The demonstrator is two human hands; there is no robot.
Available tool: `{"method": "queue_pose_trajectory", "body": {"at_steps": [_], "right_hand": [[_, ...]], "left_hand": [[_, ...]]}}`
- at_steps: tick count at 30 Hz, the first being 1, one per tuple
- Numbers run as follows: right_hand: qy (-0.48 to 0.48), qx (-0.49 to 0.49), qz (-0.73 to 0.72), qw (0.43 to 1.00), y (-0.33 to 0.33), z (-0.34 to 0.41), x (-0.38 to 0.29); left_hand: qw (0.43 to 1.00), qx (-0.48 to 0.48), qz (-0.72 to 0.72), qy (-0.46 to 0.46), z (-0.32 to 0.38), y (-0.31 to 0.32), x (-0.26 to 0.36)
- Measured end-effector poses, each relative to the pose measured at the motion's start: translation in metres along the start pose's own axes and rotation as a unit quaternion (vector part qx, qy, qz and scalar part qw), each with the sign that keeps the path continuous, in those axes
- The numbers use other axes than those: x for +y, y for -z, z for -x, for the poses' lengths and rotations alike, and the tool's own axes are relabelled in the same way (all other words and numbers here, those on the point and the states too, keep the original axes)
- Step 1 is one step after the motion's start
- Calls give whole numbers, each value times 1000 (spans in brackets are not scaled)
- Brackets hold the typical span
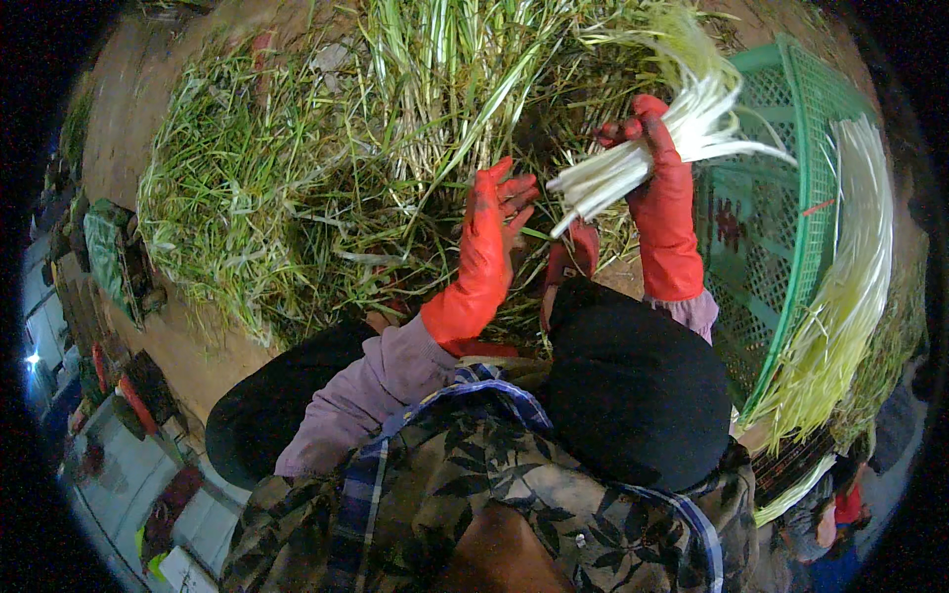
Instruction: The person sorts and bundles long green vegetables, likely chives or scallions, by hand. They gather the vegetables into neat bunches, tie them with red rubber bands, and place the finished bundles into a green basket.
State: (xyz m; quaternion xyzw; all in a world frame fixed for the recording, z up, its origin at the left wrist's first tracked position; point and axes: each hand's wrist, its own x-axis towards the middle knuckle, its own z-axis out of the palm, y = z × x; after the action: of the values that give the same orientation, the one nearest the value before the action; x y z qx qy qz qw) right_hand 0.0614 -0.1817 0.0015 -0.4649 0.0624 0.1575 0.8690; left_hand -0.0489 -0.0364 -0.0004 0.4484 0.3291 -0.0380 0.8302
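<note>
My right hand [662,170], in a red rubber glove, grips a bundle of pale stalks [612,174] with yellow-green leaves that trail up and to the right. The white cut-looking ends point down and left, towards my left hand [500,204]. That hand, gloved in red too, is apart from the bundle with its fingers spread and nothing in it. Behind it stand long green stalks [437,96] with whitish lower parts. Loose green leaves and stalks [237,200] lie in a wide heap to the left.
At the right stands a green plastic crate [797,222]. Another bundle of pale, yellow-leaved stalks [860,244] lies along its outer side. A red shoe [582,252] shows between my knees. A green bag [107,244] is at the far left, and part of a person [823,519] shows at the lower right.
</note>
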Motion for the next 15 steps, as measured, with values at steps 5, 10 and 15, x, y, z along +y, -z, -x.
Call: {"method": "queue_pose_trajectory", "body": {"at_steps": [5, 10, 15], "right_hand": [[-74, 3, 7, 997, -22, 16, 28], [-94, -15, -40, 995, -21, 17, 30], [24, 25, 17, 999, -12, 10, -1]], "left_hand": [[985, -3, 174, 13, -23, -6, -27], [973, 95, 203, 48, -38, -16, -29], [935, 119, -229, -244, -70, 25, -9]]}}
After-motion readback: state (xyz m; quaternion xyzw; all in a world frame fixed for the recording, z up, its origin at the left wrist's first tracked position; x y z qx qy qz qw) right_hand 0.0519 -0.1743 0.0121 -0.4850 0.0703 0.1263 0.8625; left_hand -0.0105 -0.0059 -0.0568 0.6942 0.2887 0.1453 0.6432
